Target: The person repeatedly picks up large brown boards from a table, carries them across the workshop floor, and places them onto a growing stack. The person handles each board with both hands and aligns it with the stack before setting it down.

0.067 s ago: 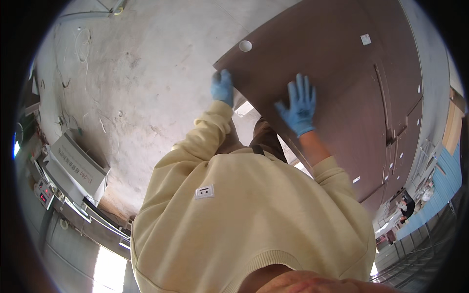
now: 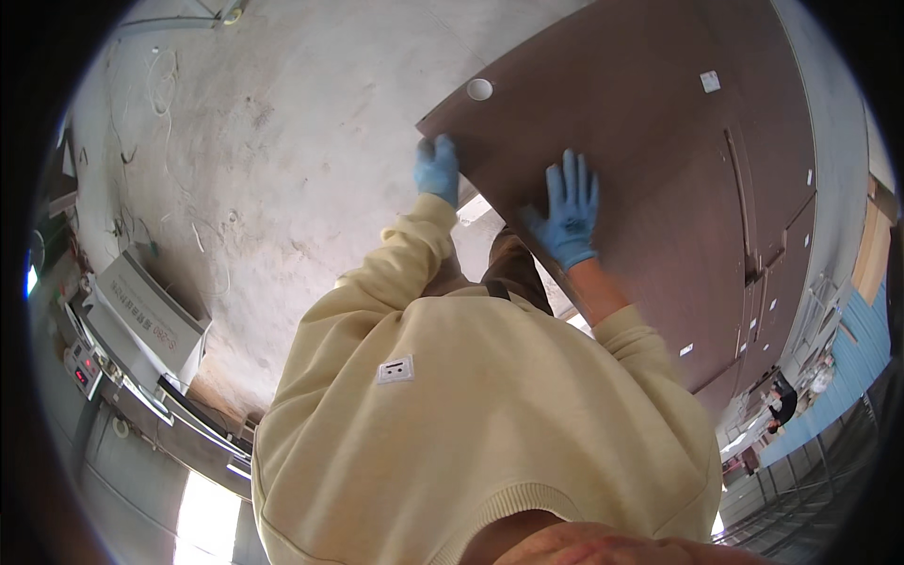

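A big dark brown panel point(image 2: 640, 141) takes up the right half of the head view, its near left corner pointing at my left side. My left hand point(image 2: 437, 170), in a blue glove, is closed at the panel's edge just below that corner. Its thumb side is partly hidden. My right hand point(image 2: 569, 215), also gloved in blue, lies flat on the panel's top near the close edge, fingers stretched out and apart. A white round piece point(image 2: 479, 89) sits on the panel close to its far left edge, and a small white label point(image 2: 709, 82) is stuck farther right.
More brown boards point(image 2: 777, 254) lie along the right side. Grey concrete floor point(image 2: 301, 122) with loose thin cords point(image 2: 162, 83) spreads to the left. A grey machine housing point(image 2: 151, 315) stands at the left. Far right, a person in dark clothes point(image 2: 783, 400) is near blue sheeting point(image 2: 847, 367).
My right hand has slid a little to the left across the panel. My left hand and the panel's corner have shifted slightly to the right in view.
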A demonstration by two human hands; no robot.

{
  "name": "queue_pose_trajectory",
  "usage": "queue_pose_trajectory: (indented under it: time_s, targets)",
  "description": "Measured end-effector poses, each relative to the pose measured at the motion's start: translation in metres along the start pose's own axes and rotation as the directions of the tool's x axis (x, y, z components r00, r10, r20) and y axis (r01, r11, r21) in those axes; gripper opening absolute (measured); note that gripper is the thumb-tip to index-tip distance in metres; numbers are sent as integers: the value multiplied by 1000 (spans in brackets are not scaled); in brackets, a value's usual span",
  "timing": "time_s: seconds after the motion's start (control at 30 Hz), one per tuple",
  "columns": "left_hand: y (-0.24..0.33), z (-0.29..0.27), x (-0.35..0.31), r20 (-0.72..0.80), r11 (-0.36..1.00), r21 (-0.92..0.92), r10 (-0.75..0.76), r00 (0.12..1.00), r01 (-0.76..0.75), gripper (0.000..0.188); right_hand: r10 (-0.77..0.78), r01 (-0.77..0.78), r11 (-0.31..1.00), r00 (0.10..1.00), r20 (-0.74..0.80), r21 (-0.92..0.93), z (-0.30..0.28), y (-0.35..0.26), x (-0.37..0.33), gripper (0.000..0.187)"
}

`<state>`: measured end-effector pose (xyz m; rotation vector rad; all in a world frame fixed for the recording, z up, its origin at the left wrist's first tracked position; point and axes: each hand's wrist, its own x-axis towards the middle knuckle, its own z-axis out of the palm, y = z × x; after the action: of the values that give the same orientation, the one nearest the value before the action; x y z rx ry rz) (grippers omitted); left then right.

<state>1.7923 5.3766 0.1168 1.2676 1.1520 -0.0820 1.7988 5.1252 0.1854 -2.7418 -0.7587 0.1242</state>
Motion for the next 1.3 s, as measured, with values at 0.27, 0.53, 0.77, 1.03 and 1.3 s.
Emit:
queue_pose_trajectory:
  time_s: [0.27,0.53,0.77,1.03,1.3]
  targets:
    - [13,-7,-4,-29,914,368,199,980,-174,69,72,-64,994,994,86,-93,46,-54,-10,87]
    - [29,-14,13,-78,896,397,247,966,-197,72,53,-54,997,998,-28,-49,56,-61,-6,79]
    - [39,-24,23,54,963,246,94,994,-105,64,68,-70,996,997,-45,-61,57,-67,0,76]
    - [34,-21,12,-3,924,354,153,988,-142,68,61,-64,996,997,-56,-61,57,-69,-8,71]
    - [31,-22,5,-14,868,461,214,977,-184,69,26,-29,997,998,-49,-69,57,-69,-12,65]
